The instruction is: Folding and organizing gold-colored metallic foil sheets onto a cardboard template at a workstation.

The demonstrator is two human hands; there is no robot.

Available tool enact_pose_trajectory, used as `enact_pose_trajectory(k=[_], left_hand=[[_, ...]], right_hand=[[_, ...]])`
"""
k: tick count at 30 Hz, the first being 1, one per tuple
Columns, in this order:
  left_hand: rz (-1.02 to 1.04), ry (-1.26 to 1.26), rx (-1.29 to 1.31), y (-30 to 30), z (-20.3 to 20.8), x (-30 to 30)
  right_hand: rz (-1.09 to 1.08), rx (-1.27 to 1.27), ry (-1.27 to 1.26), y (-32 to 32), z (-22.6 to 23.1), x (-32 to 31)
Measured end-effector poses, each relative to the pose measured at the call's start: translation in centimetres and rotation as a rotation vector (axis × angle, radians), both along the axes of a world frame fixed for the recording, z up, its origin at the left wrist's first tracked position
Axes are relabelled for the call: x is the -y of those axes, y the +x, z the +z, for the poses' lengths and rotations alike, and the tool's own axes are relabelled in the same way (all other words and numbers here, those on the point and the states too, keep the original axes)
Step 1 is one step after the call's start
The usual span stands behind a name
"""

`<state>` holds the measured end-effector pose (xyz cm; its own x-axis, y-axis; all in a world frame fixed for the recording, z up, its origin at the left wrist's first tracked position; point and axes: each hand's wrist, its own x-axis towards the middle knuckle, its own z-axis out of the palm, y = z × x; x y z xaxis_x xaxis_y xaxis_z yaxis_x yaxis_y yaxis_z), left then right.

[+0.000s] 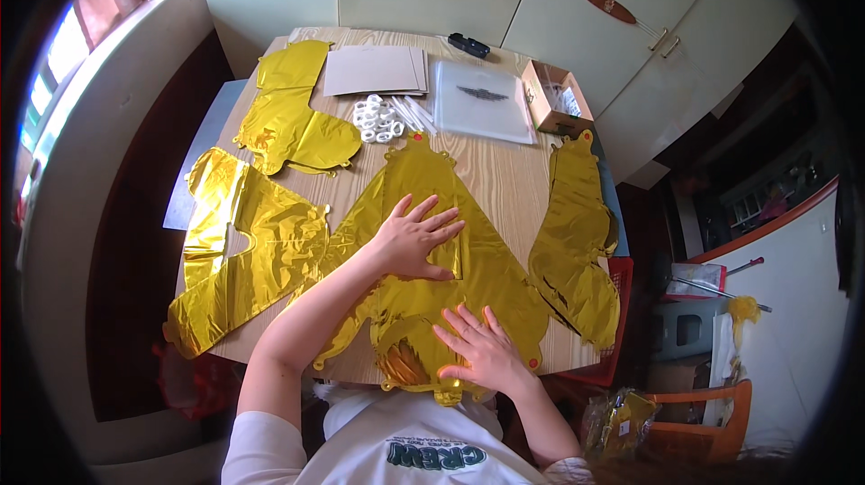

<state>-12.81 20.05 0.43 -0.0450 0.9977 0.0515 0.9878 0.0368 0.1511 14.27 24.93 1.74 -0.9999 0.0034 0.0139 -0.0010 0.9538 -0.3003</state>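
Observation:
A flat, uninflated gold foil balloon (491, 255) with a pointed top lies on the table in front of me, its lower part reaching the near edge. My left hand (417, 237) rests on its middle, palm down with fingers spread. Lower and to the right, my right hand (487, 350) also lies flat on the foil, fingers apart. Neither hand grips anything. A second gold foil balloon (270, 233) lies at the left, partly behind my left forearm. Farther back is another gold foil piece (293, 115), and a long, narrow one (572, 233) lies along the right edge.
Across the wooden table (505, 169) stand grey-brown cardboard sheets (374, 70), white ribbon rolls (378, 120), white sticks (414, 114), clear plastic bags (487, 111), a wooden box (545, 97) and a black object (468, 45). A chair (712, 431) stands at the right.

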Motion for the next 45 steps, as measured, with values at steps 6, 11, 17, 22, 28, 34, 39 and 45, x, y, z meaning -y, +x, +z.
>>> enact_pose_trajectory(k=[6, 11, 17, 22, 28, 34, 39, 45], left_hand=[[0.004, -0.008, 0.003, 0.1, 0.1, 0.0], [0.0, -0.017, -0.009, 0.0, 0.1, 0.0], [-0.007, -0.045, -0.025, -0.1, 0.5, -0.4], [0.007, -0.07, -0.012, 0.0, 0.4, -0.1], [0.003, -0.072, -0.005, 0.0, 0.2, -0.3], [0.005, -0.062, -0.001, 0.0, 0.3, -0.2], [0.004, -0.077, -0.009, 0.0, 0.3, -0.3], [-0.003, -0.053, 0.008, 0.0, 0.2, -0.2]], right_hand=[[0.04, 0.084, 0.082, -0.8, 0.2, -0.4], [0.052, 0.277, 0.167, -1.9, 2.1, 0.2], [-0.066, 0.053, 0.092, -0.6, 1.2, -0.7], [-0.588, -0.213, 0.026, 4.1, 1.0, -1.2], [-1.042, -0.468, -0.789, 11.9, -2.7, 4.6], [-1.127, -0.167, -1.627, 10.4, -2.7, 8.1], [-1.015, -0.32, -1.338, 8.4, -2.1, 7.9], [-0.596, -0.468, -0.255, 6.3, -1.4, 7.7]])
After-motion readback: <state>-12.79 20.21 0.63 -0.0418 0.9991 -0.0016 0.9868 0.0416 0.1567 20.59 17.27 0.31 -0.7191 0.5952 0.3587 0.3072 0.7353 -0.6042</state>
